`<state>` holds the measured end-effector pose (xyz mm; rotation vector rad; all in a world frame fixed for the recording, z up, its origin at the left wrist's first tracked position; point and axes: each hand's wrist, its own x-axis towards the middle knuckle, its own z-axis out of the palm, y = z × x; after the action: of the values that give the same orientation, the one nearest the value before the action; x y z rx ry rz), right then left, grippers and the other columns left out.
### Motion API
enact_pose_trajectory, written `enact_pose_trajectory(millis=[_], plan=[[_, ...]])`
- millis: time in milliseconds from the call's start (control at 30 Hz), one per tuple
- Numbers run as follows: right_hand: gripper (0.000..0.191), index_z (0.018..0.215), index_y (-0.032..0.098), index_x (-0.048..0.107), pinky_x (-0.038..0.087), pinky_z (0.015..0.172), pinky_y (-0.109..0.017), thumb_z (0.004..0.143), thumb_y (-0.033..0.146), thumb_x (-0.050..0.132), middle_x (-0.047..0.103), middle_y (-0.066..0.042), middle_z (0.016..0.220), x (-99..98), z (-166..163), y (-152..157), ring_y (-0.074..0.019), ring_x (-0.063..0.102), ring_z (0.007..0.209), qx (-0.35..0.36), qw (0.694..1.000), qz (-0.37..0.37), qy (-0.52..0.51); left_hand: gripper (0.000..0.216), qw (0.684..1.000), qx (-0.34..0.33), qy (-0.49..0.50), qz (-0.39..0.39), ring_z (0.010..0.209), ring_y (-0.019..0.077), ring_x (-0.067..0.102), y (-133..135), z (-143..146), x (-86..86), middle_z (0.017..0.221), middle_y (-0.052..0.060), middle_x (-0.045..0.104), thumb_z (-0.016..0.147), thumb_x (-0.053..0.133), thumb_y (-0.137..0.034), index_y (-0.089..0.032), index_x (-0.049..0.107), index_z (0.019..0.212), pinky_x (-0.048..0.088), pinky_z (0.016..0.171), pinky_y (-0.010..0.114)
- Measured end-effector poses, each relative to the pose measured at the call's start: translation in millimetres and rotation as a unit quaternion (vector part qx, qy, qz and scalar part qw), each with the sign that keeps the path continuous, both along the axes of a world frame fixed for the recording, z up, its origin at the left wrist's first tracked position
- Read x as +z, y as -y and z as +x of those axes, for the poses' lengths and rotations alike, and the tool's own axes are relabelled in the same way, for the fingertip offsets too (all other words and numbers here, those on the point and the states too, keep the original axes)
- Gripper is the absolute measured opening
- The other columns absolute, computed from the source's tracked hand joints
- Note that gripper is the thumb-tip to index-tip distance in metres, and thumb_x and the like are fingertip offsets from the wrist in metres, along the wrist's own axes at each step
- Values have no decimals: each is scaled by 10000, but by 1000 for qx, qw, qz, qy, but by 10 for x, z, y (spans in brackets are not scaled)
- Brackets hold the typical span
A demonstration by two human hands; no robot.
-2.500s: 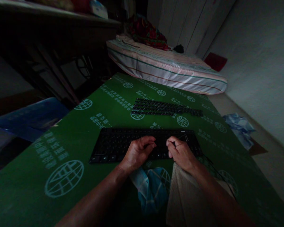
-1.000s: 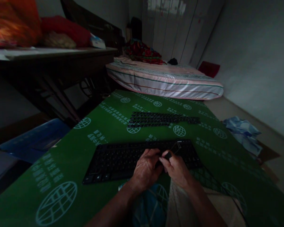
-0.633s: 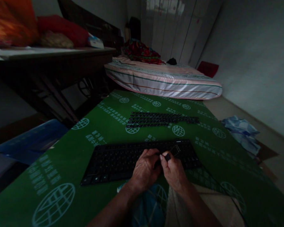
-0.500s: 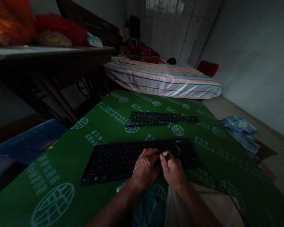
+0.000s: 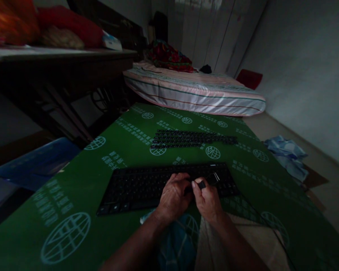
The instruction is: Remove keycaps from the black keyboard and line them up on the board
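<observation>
A black keyboard lies on the green board. Over its right half, my right hand is closed around a small black-handled tool, thumb on top. Thin bright wire prongs stick out beyond that hand, looking like part of a wire keycap puller. Directly beside it, my left hand rests low over the keys with curled fingers pressed together. Its fingertips are hidden, so what they hold is unclear. Farther back, loose black keycaps are laid out in several rows.
The green printed board carries everything. A cable runs from the keyboard toward the lower right. A striped mattress lies beyond the board. A dark table stands left, a blue container below it, and crumpled cloth lies right.
The view has shifted slightly, moving the keyboard a little up in the picture. Both hands stay together at the same part of the keyboard; the wire prongs have tilted slightly.
</observation>
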<state>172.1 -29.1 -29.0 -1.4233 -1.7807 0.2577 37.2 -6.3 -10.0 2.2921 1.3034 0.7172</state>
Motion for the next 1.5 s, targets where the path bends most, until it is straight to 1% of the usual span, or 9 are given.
enact_pose_trajectory(millis=[133,233,333,467,733,1000,1167,1367,1500], plan=[[284,729,180,519,367,492,-205,913,308,345,565,-12,545,39,14,7,-125,547,480,-13,999,-15,-26,107,1000,3,3,-11,991,242,574,6,5,9,1091,78,636,694,641,-124,-171,680,781,444,914,403],[286,710,184,510,353,472,-201,904,327,356,530,7,519,73,24,5,-112,510,446,-22,999,-29,-39,154,1000,-7,-4,-6,1004,247,567,16,-2,11,1115,75,632,695,647,-119,-182,694,827,437,923,414],[282,694,189,499,366,482,-195,894,342,372,495,25,498,90,41,-3,-108,498,451,-19,996,-50,-69,189,1000,-20,-2,7,1015,245,563,23,-20,2,1132,75,629,717,641,-126,-193,696,885,437,924,418],[299,646,199,460,384,498,-182,896,336,370,452,48,467,93,65,-6,-95,483,441,-8,989,-79,-125,168,999,-18,32,10,1021,231,572,24,-38,-29,1110,67,643,718,652,-135,-198,697,866,444,926,406],[203,778,190,516,374,508,-189,891,311,399,497,32,533,89,107,25,-99,495,467,29,995,-52,-76,213,998,-7,69,10,951,221,606,46,-32,-25,1020,58,684,720,661,-133,-197,698,920,481,876,386],[246,715,198,480,386,510,-185,896,341,395,456,54,488,115,163,10,-92,480,452,8,987,-75,-140,181,992,12,123,5,921,202,620,27,-51,-16,970,45,690,712,679,-138,-193,689,884,499,846,342],[219,775,189,524,381,503,-190,886,341,412,483,43,508,117,162,12,-95,487,458,9,992,-73,-99,188,992,6,126,-6,923,207,616,19,-60,-32,963,50,693,708,665,-117,-185,687,883,503,843,348],[255,764,191,515,390,495,-188,896,373,395,474,51,477,123,194,7,-94,479,439,-1,988,-77,-134,173,988,24,155,-15,921,204,622,18,-64,-37,967,59,692,712,665,-137,-179,691,878,516,833,339],[248,762,188,527,376,485,-194,886,373,418,471,51,484,96,229,-3,-93,477,437,-11,991,-83,-101,183,989,12,144,-3,932,208,621,22,-69,-44,966,57,694,702,656,-103,-175,694,866,512,846,341]])
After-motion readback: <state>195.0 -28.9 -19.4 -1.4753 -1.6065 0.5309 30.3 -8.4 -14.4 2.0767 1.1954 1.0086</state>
